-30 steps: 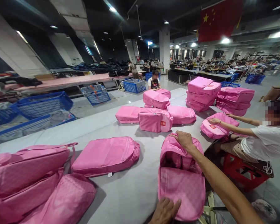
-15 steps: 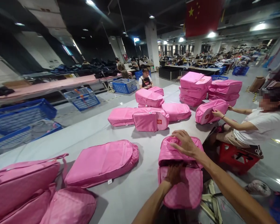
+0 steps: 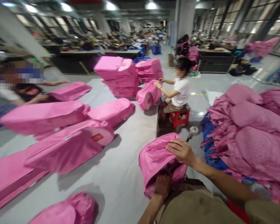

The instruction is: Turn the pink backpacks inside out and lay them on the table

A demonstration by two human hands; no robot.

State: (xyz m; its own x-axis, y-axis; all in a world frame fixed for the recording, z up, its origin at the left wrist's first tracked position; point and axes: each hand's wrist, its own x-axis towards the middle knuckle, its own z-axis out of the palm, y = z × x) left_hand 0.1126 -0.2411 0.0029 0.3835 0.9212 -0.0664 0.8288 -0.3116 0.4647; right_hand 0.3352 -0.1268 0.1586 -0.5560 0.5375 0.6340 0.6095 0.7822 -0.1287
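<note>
A pink backpack [image 3: 154,155] is at the table's near edge, close against my body, its mouth gaping toward me. My right hand [image 3: 183,151] grips the upper right edge of its raised flap, fingers lying over the fabric. Into the dark opening reaches my left hand [image 3: 162,186]; its fingers are hidden inside the bag. To the left, another pink backpack with a red label [image 3: 97,137] lies on the grey-white table [image 3: 123,161], among several similar ones. Part of one more pink backpack [image 3: 67,210] shows at the bottom edge.
Across the table a seated person [image 3: 180,93] handles a pink backpack [image 3: 149,95] beside stacked backpacks [image 3: 118,76]. Another person [image 3: 21,90] sits at the left. On my right, a heap of pink bags [image 3: 254,133] fills a blue crate [image 3: 208,121]. A red crate [image 3: 180,117] serves as a seat.
My view has swung to the right, bringing the bag heap into sight. The backpack in my hands is tilted and nearer my body; my right hand has gone from open above it to gripping its flap.
</note>
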